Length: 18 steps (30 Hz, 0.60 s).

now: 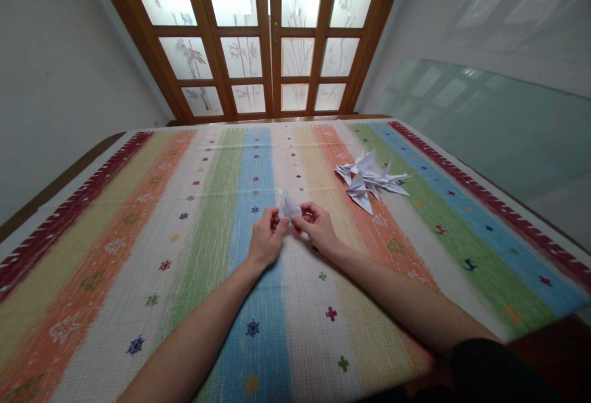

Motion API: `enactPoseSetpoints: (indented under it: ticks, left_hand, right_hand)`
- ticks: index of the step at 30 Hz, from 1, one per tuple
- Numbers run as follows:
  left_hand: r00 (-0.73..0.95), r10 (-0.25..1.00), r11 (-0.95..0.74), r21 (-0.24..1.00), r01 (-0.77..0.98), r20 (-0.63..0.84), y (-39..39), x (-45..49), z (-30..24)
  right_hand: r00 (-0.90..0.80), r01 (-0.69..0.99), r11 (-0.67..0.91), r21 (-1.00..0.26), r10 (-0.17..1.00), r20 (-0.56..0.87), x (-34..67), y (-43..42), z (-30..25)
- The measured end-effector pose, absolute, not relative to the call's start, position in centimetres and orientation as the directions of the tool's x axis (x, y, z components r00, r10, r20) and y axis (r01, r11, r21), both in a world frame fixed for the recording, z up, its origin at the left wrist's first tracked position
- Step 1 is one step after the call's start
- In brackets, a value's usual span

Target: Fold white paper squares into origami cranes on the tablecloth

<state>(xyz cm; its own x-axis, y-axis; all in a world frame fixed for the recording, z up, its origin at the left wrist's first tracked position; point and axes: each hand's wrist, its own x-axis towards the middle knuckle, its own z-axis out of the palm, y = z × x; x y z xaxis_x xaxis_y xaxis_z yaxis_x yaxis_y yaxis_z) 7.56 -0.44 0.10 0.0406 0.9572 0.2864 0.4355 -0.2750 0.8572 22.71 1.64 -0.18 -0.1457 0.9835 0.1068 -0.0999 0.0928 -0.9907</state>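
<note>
A small piece of folded white paper point(289, 205) stands pinched between both hands over the middle of the table, its pointed tip upward. My left hand point(269, 235) grips its left edge, thumb toward me and fingers curled behind. On the right edge, my right hand point(318, 226) holds it the same way, with thumb and fingers closed. The lower folds of the paper are partly hidden by the thumbs. To the right, beyond my right hand, several folded white paper cranes point(364, 178) lie in a loose cluster, wings and points overlapping.
A striped, patterned tablecloth point(198, 255) covers the table. Behind its far edge stand wooden doors point(270, 52) with frosted glass panes. A pale wall point(60, 52) rises on the left, and a glossy greenish panel point(484, 126) runs along the right.
</note>
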Motion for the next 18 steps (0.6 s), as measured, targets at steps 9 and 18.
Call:
enactPoseSetpoints:
  ticks: [9,18]
  left_hand:
    - [-0.039,0.929,-0.328,0.869,0.37,0.367,0.21,7.49,-0.21]
    - [0.037,0.959,-0.283,0.947,0.153,0.281,0.17,7.89,-0.47]
  right_hand:
    - [-0.255,-0.267,0.008,-0.964,0.964,0.078,22.48,1.32,-0.48]
    - [-0.236,-0.219,0.08,-0.972,0.963,0.132,22.4,1.41,-0.25]
